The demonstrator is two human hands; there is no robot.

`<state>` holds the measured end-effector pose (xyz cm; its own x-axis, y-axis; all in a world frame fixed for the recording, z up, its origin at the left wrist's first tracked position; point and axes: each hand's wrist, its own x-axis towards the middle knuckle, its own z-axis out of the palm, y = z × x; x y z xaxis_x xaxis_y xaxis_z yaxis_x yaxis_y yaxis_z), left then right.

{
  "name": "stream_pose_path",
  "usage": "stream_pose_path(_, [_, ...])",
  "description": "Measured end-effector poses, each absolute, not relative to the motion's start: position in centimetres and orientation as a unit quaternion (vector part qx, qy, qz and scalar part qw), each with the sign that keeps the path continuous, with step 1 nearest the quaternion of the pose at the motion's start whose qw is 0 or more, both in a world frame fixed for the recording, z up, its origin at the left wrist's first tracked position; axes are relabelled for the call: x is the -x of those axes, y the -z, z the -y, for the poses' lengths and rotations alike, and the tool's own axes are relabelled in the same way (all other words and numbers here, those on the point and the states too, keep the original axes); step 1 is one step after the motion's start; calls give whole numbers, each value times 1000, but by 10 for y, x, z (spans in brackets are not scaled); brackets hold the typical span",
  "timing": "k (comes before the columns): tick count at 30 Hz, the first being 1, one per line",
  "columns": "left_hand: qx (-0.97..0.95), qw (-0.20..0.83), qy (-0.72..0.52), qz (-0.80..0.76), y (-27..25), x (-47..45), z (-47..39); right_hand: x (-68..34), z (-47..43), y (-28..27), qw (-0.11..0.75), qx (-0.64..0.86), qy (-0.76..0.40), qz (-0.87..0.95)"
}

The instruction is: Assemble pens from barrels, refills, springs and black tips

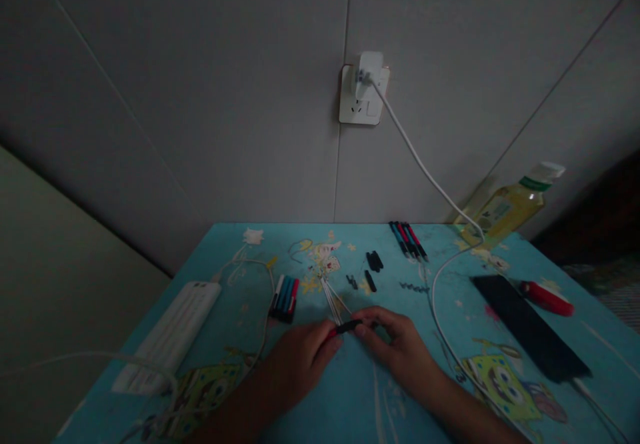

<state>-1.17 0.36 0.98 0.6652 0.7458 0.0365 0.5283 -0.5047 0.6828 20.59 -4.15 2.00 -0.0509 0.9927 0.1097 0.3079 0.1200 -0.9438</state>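
At lower centre, the left hand [306, 356] grips a pen [345, 327]; the right hand [395, 345] pinches its black end.

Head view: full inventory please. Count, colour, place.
wall: 1, grey, behind table
wall socket: 1, white, on wall
charger: 1, white, in socket
cables: several, white, from charger, both table sides
table: 1, blue, cartoon prints, foreground
bottle: 1, clear, yellow contents, back right
pens: several, blue, red, black, back edge, right of centre
pen barrels: several, white, blue, red, left of centre
refills: several, whitish, centre
short pieces: several, black, centre
spring-like pieces: several, dark, right of centre
small parts: several, dark, centre
power strip: 1, white, left
slab: 1, black, right
unclear object: 1, red, beside slab
pen piece: 1, red and black, between hands
left hand: 1, bare, at red part
right hand: 1, bare, at black end
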Motion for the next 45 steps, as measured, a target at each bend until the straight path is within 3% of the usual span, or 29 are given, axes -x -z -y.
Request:
stream_pose_path(7, [-913,177,-125,-345,-6,13,-9,-211,42,-22,387,533,-402,636])
stream_pose_path(13, [-934,119,-123,-314,-9,13,-9,-211,42,-23,346,546,-373,665])
stream_pose_path(20, [-935,137,-138,-297,-9,13,-7,-207,44,-21,310,561,-352,682])
stream_pose_path(27, [-931,134,-114,-318,-15,14,-10,-207,44,-27,361,514,-319,710])
stream_pose_path(36, [-947,113,-113,-280,-10,15,-8,-205,46,-15,267,560,-295,727])
stream_pose_path(41, [-940,106,-129,-296,-11,15,-12,-210,45,-22,325,527,-286,731])
stream_pose_path(45, [-945,95,-121,-288,-12,15,-10,-207,46,-23,306,508,-266,760])
